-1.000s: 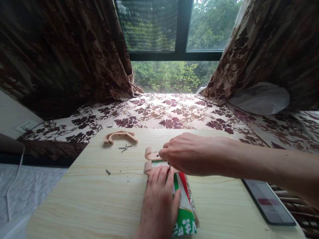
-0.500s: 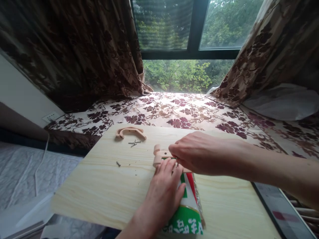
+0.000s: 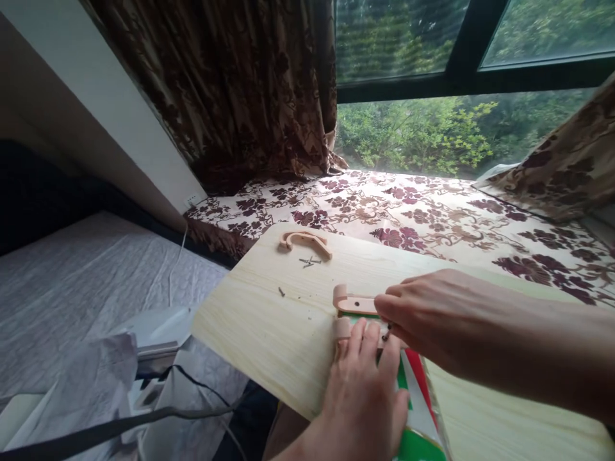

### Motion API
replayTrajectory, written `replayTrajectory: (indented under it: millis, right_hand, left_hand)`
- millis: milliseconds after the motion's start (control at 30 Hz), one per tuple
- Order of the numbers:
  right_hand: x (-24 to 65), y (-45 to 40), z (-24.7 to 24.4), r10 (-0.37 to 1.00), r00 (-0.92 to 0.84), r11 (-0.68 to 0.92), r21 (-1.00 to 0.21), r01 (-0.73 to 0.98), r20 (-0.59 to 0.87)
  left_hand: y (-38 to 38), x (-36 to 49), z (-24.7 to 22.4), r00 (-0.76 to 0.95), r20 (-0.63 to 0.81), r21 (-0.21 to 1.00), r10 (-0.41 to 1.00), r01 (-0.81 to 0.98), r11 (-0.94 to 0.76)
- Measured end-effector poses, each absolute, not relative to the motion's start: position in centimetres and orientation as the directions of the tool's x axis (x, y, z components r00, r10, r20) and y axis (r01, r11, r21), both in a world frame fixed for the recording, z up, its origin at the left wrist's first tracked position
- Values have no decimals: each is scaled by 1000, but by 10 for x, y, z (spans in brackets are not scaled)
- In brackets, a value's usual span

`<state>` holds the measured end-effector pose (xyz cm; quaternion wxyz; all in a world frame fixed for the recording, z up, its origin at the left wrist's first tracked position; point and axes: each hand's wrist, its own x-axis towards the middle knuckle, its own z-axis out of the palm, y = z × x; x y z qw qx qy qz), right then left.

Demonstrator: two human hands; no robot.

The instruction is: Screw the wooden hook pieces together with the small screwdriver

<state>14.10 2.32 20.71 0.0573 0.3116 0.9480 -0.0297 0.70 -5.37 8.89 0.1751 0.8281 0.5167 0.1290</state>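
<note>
Two light wooden hooks lie side by side at the front of the board; the far hook [image 3: 358,304] shows a dark screw hole. My left hand [image 3: 358,384] is bent over the nearer hook [image 3: 342,329], pressing it down, with its thumb out over a green, white and red packet [image 3: 420,442] underneath. My right hand [image 3: 423,314] is closed in a fist just above that hook. Below its fingers a small dark screw [image 3: 385,334] shows at the wood. Whatever sits inside the fist is hidden.
On the wooden board [image 3: 259,320], curved wooden pieces [image 3: 307,241], a pile of several screws [image 3: 309,261] and a single screw [image 3: 281,292] lie farther left. A dark strap [image 3: 158,416] and white packaging [image 3: 96,390] are beside the board, lower left. Behind it is a floral window seat [image 3: 365,205].
The view has swung left, so the board appears shifted right and more of the bed shows. Both hands stay at the nearer hook, and the screw below my right hand shows more plainly.
</note>
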Motion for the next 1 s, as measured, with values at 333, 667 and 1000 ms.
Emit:
replayTrajectory:
  millis: [333,667,1000]
  right_hand:
    - [136,24,224,585,-741,754,-115,647,-330]
    - [151,19,220,555,-825,821,-88,564,-110]
    - [149,19,223,533,-838,831,-114,544,-115]
  left_hand:
    - [-56,4,68,493,277,211,824,806,-553]
    - [-49,-11,80,582,434,-90,687,787,-610]
    - [-47,-17,74,583,452,-40,676,770,-637]
